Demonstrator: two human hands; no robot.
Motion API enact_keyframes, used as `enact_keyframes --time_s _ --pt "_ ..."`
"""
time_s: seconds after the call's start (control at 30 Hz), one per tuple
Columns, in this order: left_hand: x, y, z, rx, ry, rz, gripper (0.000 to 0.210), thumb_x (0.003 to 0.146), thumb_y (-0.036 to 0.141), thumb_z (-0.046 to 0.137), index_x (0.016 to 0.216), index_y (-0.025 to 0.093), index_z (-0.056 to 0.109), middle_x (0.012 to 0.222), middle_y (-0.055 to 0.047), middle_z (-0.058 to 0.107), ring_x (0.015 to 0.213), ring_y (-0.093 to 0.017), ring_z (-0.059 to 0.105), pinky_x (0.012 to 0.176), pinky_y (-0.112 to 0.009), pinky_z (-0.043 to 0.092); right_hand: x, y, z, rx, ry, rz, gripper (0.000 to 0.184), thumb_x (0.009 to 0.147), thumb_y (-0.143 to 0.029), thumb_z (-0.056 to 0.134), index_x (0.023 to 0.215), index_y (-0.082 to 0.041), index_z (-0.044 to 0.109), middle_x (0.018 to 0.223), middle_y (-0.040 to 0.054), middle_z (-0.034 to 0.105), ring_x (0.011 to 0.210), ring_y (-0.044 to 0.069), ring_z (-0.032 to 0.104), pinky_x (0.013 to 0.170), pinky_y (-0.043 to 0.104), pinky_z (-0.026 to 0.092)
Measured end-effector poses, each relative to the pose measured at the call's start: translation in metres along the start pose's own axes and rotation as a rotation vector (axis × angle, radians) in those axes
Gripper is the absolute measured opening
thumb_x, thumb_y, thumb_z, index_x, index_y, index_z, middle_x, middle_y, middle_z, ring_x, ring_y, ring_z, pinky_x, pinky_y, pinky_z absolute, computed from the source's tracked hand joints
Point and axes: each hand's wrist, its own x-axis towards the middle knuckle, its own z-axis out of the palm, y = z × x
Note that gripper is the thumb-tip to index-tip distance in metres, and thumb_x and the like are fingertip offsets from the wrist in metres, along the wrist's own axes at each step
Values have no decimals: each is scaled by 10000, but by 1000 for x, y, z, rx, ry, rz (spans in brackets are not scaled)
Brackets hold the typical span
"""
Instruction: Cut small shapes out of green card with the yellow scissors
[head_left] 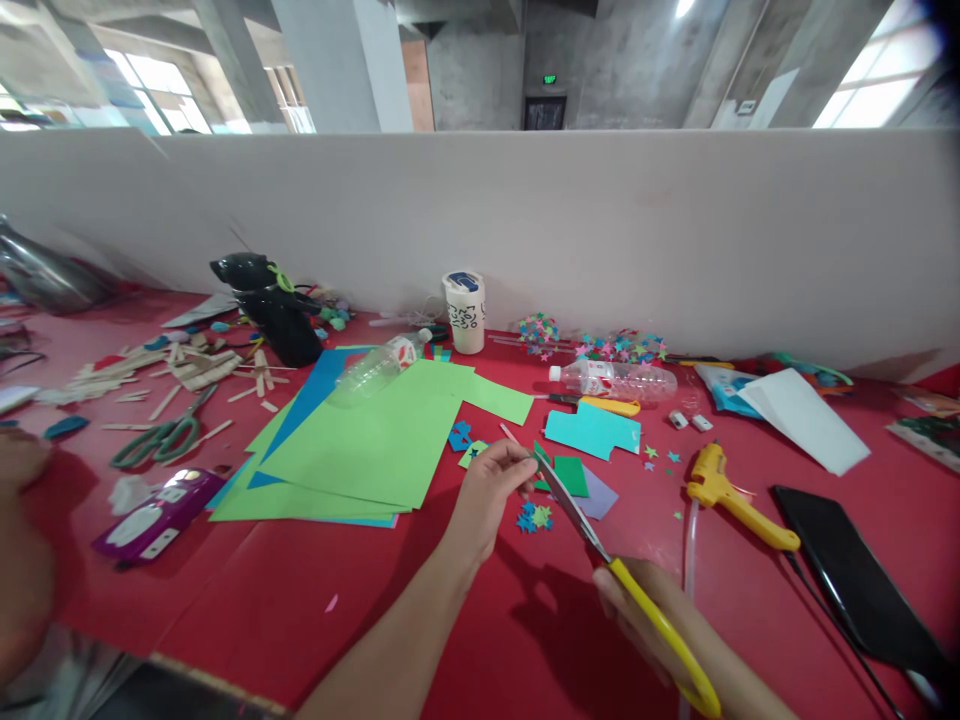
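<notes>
My right hand (637, 600) grips yellow-handled scissors (619, 580), whose blades point up and left and look nearly closed. Their tips meet the fingers of my left hand (491, 480), which are pinched together. What the pinch holds is too small to make out. Just behind the blades lie a dark green paper piece (571, 476) and a purple paper piece (598, 494). Below my left fingertips sits a small heap of blue and green paper stars (534, 517). Blue paper scraps (460, 436) rest left of that hand.
Green paper sheets (375, 440) spread to the left near a purple device (161, 515) and green-handled scissors (169, 440). On the right are a yellow glue gun (739, 500) and a black tablet-like slab (855, 570). A plastic bottle (615, 381) lies behind. Another person's arm (22, 540) enters at left.
</notes>
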Motion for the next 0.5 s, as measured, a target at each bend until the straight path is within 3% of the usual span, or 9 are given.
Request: enact_keyframes --time_s 0.17,0.5 --pt "2 -1 0 10 -25 29 108 713 248 586 696 148 549 649 1 559 617 -106 520 646 -249 408 2 5 3 52 -2 -7 484 766 -642 363 596 -190 402 342 -110 283 248 38 246 269 168 134" --pt "3 -3 0 -34 6 8 95 687 230 603 690 141 570 646 -5 583 623 -103 529 666 -250 414 6 8 2 12 42 2 450 730 -603 466 549 -205 356 346 -106 279 251 35 247 283 184 135"
